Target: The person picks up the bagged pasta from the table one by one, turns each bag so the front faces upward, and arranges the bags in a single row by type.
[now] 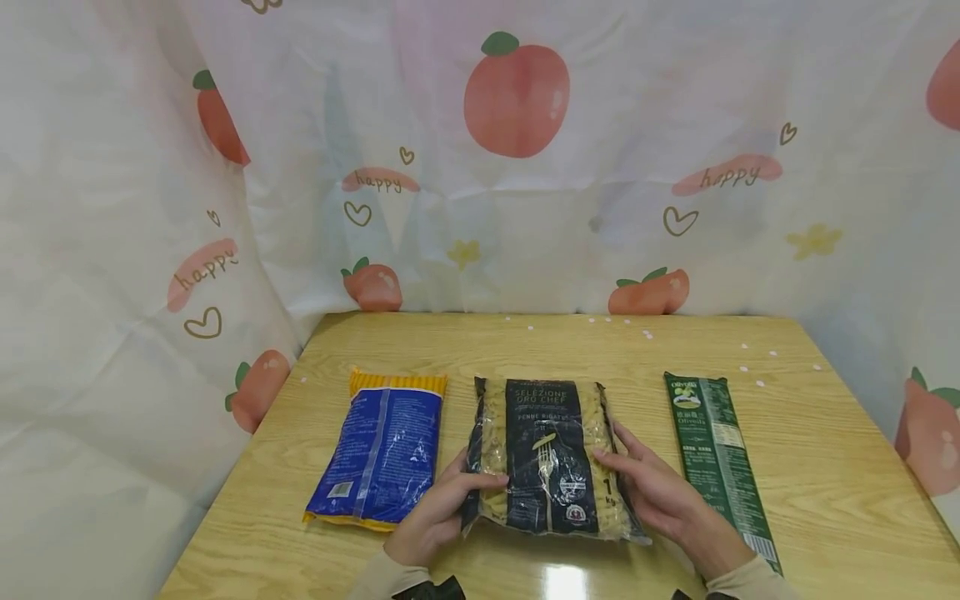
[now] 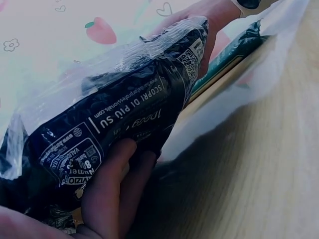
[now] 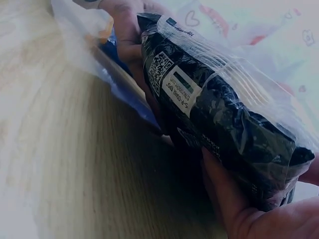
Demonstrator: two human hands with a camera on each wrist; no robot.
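Observation:
A clear and black bag of penne pasta point(image 1: 547, 454) is between my two hands, its printed front facing up in the head view. My left hand point(image 1: 438, 504) grips its left side, thumb on top; in the left wrist view the fingers point(image 2: 104, 191) reach under the bag. On the other side my right hand point(image 1: 663, 492) grips the right edge, thumb over the front and fingers point(image 3: 224, 194) underneath in the right wrist view. Both wrist views show the bag raised off the table, with a shadow below. Much of its underside is hidden.
To the left a blue and yellow packet point(image 1: 382, 454) lies on the wooden table point(image 1: 585, 350). A long green Olivoilà packet point(image 1: 716, 458) lies to the right, partly behind my right wrist. Small white bits dot the table's far side. A fruit-printed curtain point(image 1: 517, 233) hangs behind.

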